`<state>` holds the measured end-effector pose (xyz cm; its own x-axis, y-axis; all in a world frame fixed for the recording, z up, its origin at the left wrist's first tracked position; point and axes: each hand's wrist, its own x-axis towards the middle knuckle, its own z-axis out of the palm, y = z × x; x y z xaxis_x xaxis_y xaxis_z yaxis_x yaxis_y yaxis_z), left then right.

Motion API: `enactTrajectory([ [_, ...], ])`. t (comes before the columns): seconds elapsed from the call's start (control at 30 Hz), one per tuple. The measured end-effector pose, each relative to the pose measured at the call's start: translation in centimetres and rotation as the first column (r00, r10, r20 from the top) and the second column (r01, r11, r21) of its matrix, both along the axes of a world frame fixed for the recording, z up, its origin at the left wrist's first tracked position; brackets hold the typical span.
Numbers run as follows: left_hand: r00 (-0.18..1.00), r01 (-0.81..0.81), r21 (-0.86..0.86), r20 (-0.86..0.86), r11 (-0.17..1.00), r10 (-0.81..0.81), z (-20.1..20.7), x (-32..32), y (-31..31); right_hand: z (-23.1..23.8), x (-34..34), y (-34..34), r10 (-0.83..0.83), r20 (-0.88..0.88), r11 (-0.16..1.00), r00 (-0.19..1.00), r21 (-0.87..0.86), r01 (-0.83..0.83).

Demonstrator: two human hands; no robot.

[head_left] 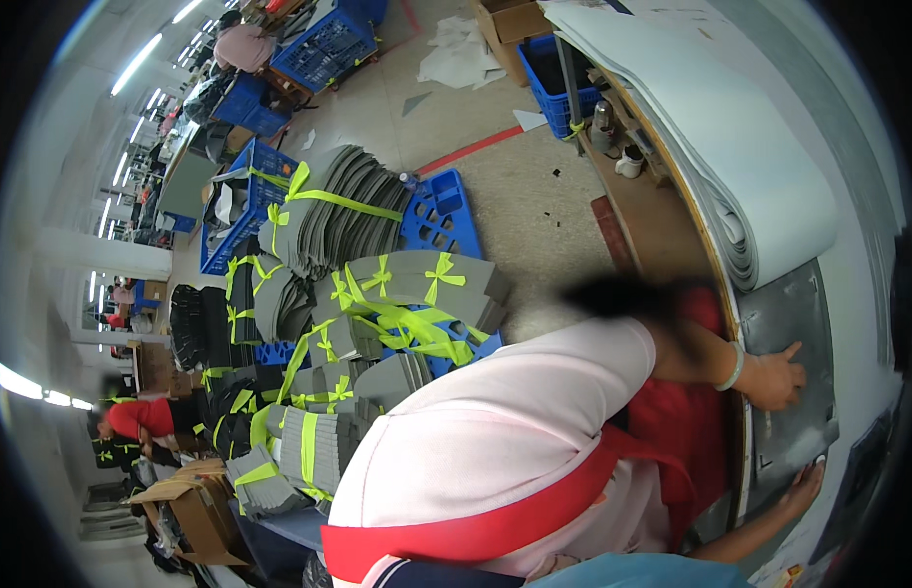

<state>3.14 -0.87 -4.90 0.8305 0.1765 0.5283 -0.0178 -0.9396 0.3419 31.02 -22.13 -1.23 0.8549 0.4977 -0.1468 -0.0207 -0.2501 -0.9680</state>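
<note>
Around us is a bright workroom, where grey bundles (pixel 343 220) crowd the floor beside a blue pallet (pixel 451 211), their lime ties (pixel 353 203) apparently there to keep each stack together. On our right, a dark panel (pixel 794 314) lies flat on the table (pixel 861 338), just beside a folded-over pale sheet (pixel 769 167). A co-worker (pixel 495 421) in pink leans over it, a braceleted hand (pixel 772 380) spread on its surface, perhaps to steady it. Below, a bare hand (pixel 802 488), seemingly ours, reaches from beside a light blue sleeve (pixel 642 571) to the panel's lower edge, fingers extended. We cannot tell whether it is our left or right, nor if it grips the edge or merely rests there. Our other hand we cannot make out.
</note>
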Motion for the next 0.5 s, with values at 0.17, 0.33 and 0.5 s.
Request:
enactTrajectory([
  [0.17, 0.993, 0.075, -0.030, 0.094, 0.997, -0.072, 1.8, 0.5, -1.1, -1.6, -1.9, -0.3, 0.209, 0.166, 0.970, 0.964, -0.159, -0.183],
  [0.33, 0.873, 0.400, -0.071, 0.334, 0.914, -0.356, 5.5, -4.0, -8.1, -3.6, -2.4, -3.9, 0.115, 0.058, 0.993, 0.992, -0.032, -0.113],
  [0.5, 0.961, 0.263, 0.133, -0.122, 0.956, -0.247, 6.4, -4.2, -5.9, -4.6, 4.9, -9.5, 0.015, -0.027, 0.995, 1.000, 0.101, -0.012],
])
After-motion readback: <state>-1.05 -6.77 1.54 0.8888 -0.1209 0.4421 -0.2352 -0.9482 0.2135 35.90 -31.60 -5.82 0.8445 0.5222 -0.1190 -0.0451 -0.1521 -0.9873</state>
